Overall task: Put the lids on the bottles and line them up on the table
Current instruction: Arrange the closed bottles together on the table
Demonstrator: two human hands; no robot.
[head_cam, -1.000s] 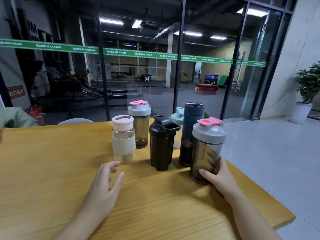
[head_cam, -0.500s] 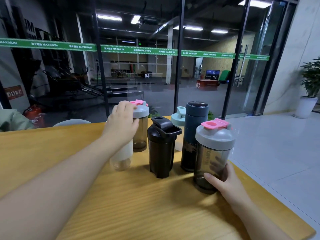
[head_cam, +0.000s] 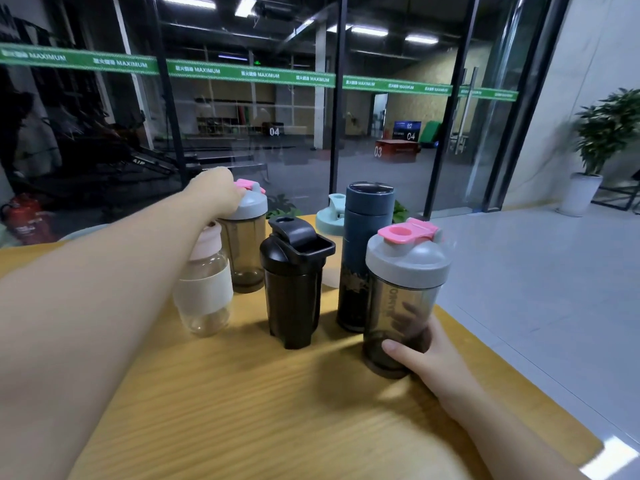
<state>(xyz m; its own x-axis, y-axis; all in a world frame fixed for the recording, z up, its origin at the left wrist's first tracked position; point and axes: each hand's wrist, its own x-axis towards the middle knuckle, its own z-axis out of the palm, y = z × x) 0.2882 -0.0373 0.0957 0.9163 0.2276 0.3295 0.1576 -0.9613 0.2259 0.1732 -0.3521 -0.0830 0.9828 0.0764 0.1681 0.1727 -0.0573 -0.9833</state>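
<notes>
Now every bottle seems capped, so the lining-up step looks to be in hand. Farthest out, the left hand [head_cam: 214,192] rests on the grey lid of the far smoky shaker [head_cam: 244,240]; whether its fingers curl round the lid I cannot tell. Just under that wrist stands the clear glass bottle [head_cam: 204,289]; between the hands stand the black shaker [head_cam: 294,289] and blue flask [head_cam: 363,258]. The right hand [head_cam: 426,355] grips the near pink-capped shaker [head_cam: 403,299] low, thumb in front. Next, the far shaker probably needs drawing forward into the row.
</notes>
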